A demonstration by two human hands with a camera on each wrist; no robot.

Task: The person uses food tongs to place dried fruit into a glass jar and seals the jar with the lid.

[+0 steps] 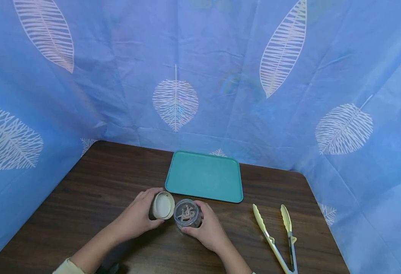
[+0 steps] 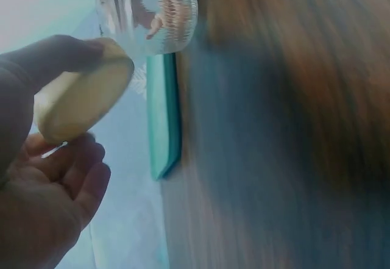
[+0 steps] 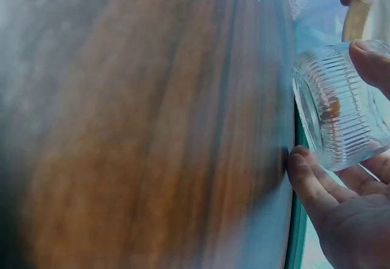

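In the head view my left hand holds a round pale lid by its rim, its underside facing up toward me. Just to its right, my right hand grips a clear ribbed jar with its mouth uncovered. Several small pinkish-brown pieces lie inside; their kind is unclear. In the left wrist view, thumb and fingers pinch the lid beside the jar. The right wrist view has my thumb and fingers round the jar, close to the lid.
A teal tray lies behind the hands near the table's back edge. On the right, a pair of tongs with cream tips lies spread apart on the dark wooden table. A blue leaf-patterned cloth hangs around the table.
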